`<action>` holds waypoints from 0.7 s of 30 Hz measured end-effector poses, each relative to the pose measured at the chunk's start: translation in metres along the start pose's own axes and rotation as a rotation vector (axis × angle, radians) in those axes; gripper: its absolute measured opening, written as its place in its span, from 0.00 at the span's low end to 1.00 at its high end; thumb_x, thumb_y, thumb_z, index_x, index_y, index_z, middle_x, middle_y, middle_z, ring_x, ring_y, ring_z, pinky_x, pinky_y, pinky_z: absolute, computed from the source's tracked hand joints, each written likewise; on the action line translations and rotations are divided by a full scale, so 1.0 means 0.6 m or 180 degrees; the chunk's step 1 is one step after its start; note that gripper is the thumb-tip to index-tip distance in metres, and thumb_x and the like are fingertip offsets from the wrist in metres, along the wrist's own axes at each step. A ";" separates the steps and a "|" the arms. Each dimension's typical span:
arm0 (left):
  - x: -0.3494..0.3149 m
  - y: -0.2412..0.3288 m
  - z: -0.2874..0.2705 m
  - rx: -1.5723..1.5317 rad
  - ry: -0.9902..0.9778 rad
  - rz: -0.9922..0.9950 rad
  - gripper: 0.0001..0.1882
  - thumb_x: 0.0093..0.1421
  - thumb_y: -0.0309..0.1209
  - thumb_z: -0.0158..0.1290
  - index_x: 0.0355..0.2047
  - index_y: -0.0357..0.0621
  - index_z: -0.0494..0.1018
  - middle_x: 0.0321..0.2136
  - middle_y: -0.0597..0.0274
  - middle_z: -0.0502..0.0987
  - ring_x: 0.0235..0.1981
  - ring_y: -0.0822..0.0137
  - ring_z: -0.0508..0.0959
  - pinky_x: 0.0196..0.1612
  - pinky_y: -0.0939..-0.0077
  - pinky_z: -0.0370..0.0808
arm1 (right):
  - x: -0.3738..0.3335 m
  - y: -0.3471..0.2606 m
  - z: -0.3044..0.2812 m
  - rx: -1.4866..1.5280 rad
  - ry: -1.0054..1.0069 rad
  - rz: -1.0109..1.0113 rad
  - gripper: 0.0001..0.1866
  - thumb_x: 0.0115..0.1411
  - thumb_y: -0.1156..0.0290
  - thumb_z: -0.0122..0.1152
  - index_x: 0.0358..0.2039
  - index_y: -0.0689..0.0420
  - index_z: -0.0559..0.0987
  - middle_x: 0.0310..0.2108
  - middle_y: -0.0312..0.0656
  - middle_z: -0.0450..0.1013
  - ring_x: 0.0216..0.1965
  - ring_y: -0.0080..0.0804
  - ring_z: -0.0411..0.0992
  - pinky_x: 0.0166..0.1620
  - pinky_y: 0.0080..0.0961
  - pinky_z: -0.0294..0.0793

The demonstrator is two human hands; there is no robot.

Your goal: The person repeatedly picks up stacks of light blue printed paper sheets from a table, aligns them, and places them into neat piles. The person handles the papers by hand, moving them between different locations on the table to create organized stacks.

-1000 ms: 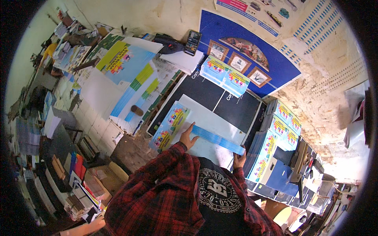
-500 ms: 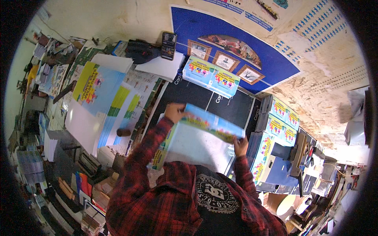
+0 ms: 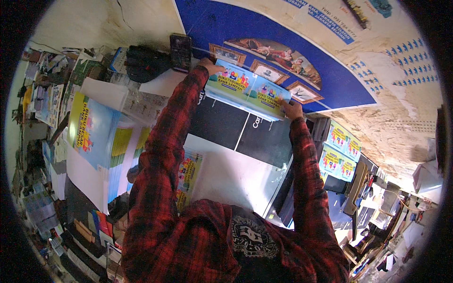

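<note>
At the far side of the work surface, a long printed strip of two joined booklet covers [image 3: 247,87], blue and green-yellow with cartoon figures, rests on a stack of like strips. My left hand [image 3: 211,66] is closed on the strip's left end. My right hand [image 3: 292,109] grips its right end, thumb on top. Both arms are stretched forward. Nearer my body lies a large white sheet [image 3: 226,172], partly in shadow. Another printed strip [image 3: 189,177] lies by its left edge, partly hidden by my left sleeve.
Stacks of printed covers [image 3: 337,148] stand at the right. To the left are a pile of larger blue and yellow covers [image 3: 89,127] and white paper. A phone [image 3: 181,53] leans near a black bag [image 3: 147,63] at the back. A blue poster [image 3: 207,28] covers the wall behind.
Both hands have moved away from my body with the strip, from over the white sheet to the stack at the back. The view has tilted and shifted slightly.
</note>
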State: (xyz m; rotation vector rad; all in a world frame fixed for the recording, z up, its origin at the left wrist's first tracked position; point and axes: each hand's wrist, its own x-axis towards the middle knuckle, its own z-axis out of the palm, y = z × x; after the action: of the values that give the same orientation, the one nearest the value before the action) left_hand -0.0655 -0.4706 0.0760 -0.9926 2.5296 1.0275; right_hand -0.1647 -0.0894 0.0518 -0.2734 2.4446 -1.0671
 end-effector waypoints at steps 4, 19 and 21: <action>-0.014 0.021 0.032 0.0298 0.0068 0.0090 0.41 0.39 0.58 0.60 0.42 0.32 0.74 0.45 0.39 0.74 0.48 0.52 0.75 0.52 0.66 0.71 | 0.024 0.099 0.020 -0.0349 0.0972 -0.0150 0.28 0.48 0.47 0.66 0.32 0.63 0.81 0.28 0.45 0.78 0.28 0.28 0.75 0.33 0.26 0.72; -0.102 -0.062 0.087 -0.1734 0.1924 0.0478 0.34 0.47 0.53 0.56 0.46 0.38 0.71 0.37 0.45 0.75 0.42 0.48 0.75 0.48 0.59 0.71 | -0.120 0.064 0.038 0.2938 0.0029 0.0454 0.36 0.52 0.46 0.58 0.54 0.58 0.69 0.49 0.48 0.69 0.48 0.41 0.68 0.48 0.39 0.67; -0.155 -0.081 0.138 -0.2696 0.1804 0.0924 0.27 0.51 0.45 0.56 0.47 0.42 0.70 0.34 0.51 0.75 0.41 0.51 0.75 0.46 0.56 0.72 | -0.177 0.023 0.046 0.4492 0.0027 0.2049 0.40 0.52 0.48 0.58 0.58 0.61 0.63 0.52 0.49 0.66 0.53 0.42 0.64 0.52 0.43 0.63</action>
State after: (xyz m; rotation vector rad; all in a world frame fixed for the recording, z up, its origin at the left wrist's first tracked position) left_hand 0.0335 -0.3925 0.0316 -1.2608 2.7290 2.3047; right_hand -0.0587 -0.0600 0.0599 0.8709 1.0873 -2.0248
